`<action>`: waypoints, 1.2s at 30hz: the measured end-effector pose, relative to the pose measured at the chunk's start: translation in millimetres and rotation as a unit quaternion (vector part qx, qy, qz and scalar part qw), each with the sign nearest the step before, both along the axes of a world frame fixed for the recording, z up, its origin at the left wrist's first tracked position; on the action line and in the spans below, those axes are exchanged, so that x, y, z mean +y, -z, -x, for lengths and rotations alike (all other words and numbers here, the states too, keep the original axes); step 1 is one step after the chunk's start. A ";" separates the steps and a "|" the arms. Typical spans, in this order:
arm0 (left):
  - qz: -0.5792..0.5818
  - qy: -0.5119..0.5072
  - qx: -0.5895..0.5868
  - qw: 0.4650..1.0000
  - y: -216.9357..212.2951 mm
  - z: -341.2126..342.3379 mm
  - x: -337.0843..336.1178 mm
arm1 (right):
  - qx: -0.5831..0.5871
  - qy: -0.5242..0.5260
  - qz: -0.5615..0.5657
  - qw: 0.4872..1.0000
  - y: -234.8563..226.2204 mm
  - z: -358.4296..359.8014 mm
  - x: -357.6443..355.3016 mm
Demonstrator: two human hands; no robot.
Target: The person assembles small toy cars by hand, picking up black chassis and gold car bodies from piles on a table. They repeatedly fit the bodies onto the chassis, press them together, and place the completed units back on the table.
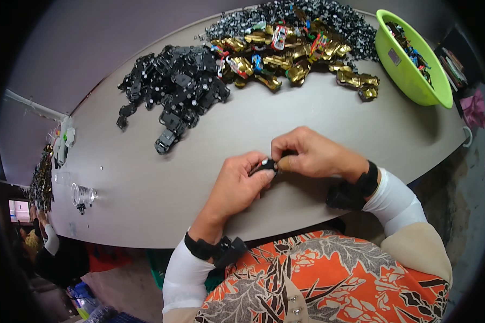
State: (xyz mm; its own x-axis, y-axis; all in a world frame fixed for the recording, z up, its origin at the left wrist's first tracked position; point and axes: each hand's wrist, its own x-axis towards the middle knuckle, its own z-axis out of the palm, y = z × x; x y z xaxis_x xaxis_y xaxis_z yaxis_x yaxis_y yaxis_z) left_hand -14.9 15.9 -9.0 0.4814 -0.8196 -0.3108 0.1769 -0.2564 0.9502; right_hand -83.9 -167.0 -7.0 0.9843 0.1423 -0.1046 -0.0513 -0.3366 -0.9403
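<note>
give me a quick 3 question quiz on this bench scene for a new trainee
1. True or false: both hands meet on one small black part over the grey table.
2. Which heap lies nearest the green bowl? A) the black parts pile B) the gold toy car bodies C) the clear plastic cup
3. Fill in: each wrist wears a black ____.

Key
1. True: the left hand and the right hand pinch it together, fingertips touching it.
2. B: the gold pieces trail right up to the bowl, while the black pile sits further to the person's left.
3. Band: one on the left wrist, one on the right.
</note>
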 end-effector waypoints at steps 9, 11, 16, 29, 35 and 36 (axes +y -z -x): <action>-0.023 -0.077 0.040 0.996 -16.2 35.3 61.1 | -0.070 -0.137 -0.071 0.986 -3.1 -10.2 1.4; -0.003 -0.109 -0.012 0.994 -11.7 49.9 103.3 | -0.229 -0.036 0.047 0.972 0.4 -29.9 -11.8; -0.115 -0.252 -0.036 0.960 2.1 76.0 207.7 | -0.353 0.161 0.273 0.880 5.7 -68.1 -45.4; -0.161 -0.214 -0.487 0.831 -49.8 -4.0 146.3 | 0.086 0.207 -0.327 0.918 -3.4 -27.5 -45.7; -0.252 -0.187 -0.609 0.729 -22.9 -98.4 79.6 | -0.034 0.244 -0.019 0.969 10.4 -19.7 -45.6; -0.292 -0.171 -0.595 0.729 -19.8 -102.3 71.8 | -0.120 0.260 0.079 0.955 14.7 -19.0 -46.5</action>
State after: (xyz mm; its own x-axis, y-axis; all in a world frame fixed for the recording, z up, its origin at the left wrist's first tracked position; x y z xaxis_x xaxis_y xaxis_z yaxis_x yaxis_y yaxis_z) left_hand 87.3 87.7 10.7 0.8398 -0.4844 0.2453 -0.5358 -0.8123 0.2305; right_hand -64.9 -213.4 -21.7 0.9161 -0.3709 0.1526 -0.0395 -0.4621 -0.8860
